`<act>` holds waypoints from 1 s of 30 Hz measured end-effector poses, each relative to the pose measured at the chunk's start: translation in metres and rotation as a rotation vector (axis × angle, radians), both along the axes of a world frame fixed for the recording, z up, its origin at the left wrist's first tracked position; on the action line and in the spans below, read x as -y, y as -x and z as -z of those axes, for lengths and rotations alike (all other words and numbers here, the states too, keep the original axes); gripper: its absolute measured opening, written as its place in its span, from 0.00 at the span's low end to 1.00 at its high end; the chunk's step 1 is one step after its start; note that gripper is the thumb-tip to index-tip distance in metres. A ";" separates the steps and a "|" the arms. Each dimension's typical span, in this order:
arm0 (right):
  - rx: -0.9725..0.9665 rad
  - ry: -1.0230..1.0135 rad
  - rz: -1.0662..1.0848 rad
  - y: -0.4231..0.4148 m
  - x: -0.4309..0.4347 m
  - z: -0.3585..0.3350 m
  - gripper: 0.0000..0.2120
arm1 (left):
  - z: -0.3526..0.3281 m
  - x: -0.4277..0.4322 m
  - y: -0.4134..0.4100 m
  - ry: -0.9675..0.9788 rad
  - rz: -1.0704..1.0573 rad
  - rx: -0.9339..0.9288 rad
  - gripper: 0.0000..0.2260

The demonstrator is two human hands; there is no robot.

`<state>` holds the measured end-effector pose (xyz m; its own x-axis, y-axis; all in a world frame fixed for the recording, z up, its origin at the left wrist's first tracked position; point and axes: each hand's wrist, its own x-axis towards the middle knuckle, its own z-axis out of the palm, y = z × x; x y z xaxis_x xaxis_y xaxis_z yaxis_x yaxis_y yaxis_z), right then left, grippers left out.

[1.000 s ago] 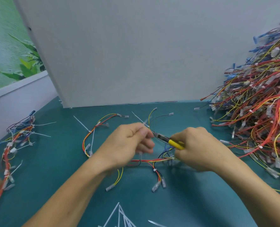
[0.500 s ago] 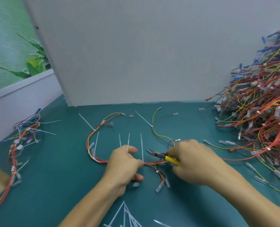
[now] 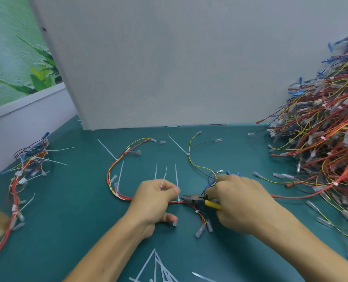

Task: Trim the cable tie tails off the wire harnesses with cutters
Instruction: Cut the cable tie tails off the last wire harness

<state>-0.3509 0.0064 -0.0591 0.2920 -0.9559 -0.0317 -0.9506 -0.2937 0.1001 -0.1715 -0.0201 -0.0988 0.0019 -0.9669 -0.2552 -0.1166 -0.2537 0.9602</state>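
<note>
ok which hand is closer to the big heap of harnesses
Right. The right hand, gripping the cutters, sits left of the heap; the left hand is farther left, pinching a tie tail.

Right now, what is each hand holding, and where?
The right hand grips the cutters by their yellow handles; the left hand holds the wire harness at its tied middle.

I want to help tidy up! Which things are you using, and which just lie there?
Job: left hand, right hand, yellow-handled cutters, red-and-yellow wire harness, its uncut white plastic tie tails.
Lying about: big tangled wire heap, small wire bundle, cut-off white tails.
</note>
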 end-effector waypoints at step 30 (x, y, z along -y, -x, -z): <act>-0.011 -0.094 -0.181 0.003 0.020 -0.013 0.05 | -0.002 -0.003 0.000 0.023 0.024 -0.040 0.07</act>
<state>-0.3539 -0.0135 -0.0463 0.4583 -0.8803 -0.1226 -0.8803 -0.4686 0.0739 -0.1715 -0.0171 -0.0967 -0.0310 -0.9720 -0.2328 -0.0834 -0.2296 0.9697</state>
